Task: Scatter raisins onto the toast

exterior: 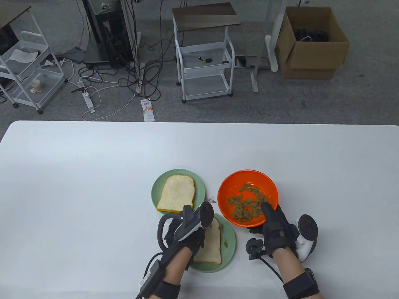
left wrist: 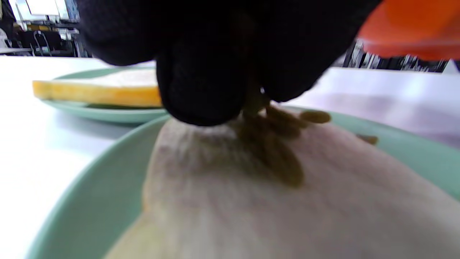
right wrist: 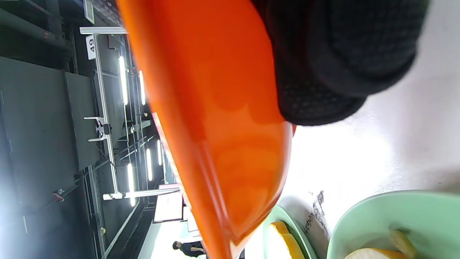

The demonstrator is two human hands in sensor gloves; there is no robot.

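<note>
The near toast [exterior: 213,247] lies on a green plate [exterior: 229,249]. My left hand [exterior: 201,236] hovers low over it. In the left wrist view my fingertips [left wrist: 201,97] pinch a clump of raisins [left wrist: 273,144] that touches the toast [left wrist: 251,208]. One raisin [left wrist: 366,139] lies on the plate [left wrist: 90,208]. My right hand [exterior: 263,221] grips the near rim of the orange bowl [exterior: 227,187], thumb inside, fingers under it. The bowl holds several raisins [exterior: 246,204]. The right wrist view shows the bowl's outer wall [right wrist: 215,108] and my fingers [right wrist: 341,64].
A second toast [exterior: 177,193] lies bare on another green plate [exterior: 156,190] just beyond my left hand; it also shows in the left wrist view [left wrist: 100,94]. A small dark smudge [exterior: 213,199] marks the white table [exterior: 78,187] between plates and bowl.
</note>
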